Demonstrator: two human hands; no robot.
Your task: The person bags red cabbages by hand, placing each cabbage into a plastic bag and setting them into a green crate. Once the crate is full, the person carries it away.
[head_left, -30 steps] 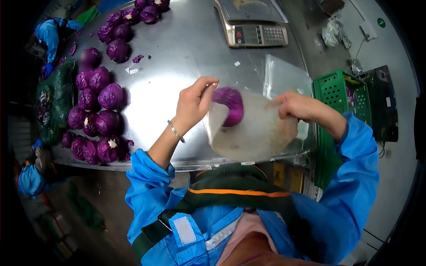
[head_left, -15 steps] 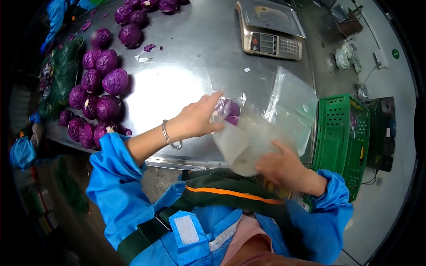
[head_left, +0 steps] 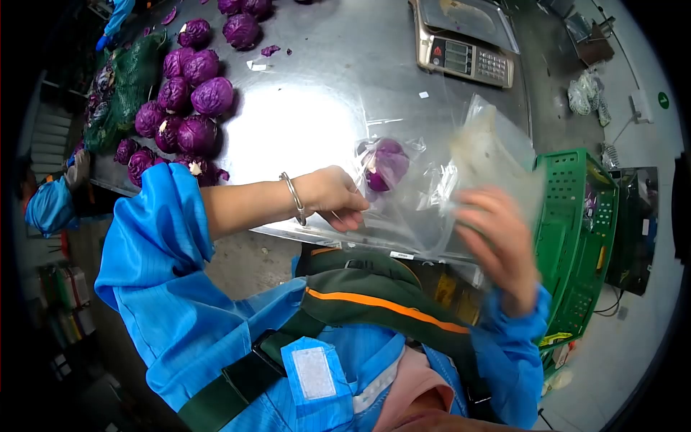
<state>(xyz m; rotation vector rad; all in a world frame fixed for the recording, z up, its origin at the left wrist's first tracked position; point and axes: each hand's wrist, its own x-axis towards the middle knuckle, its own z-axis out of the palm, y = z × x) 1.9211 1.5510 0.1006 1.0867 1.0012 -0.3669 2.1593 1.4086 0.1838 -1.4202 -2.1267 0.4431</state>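
A purple cabbage lies inside a clear plastic bag on the steel table. My left hand pinches the near edge of that bag, a metal bracelet on its wrist. Blurred by motion, my right hand is raised at the table's right end, its fingers around a second clear bag held upright. Both sleeves are blue.
Several loose purple cabbages lie at the table's left beside a green mesh sack. A weighing scale stands at the far side. A green crate stands to the right. Another person's blue sleeve shows at far left.
The bagged cabbage went down from my hands onto the table. My right hand let go of its bottom and rose to the right with another clear bag.
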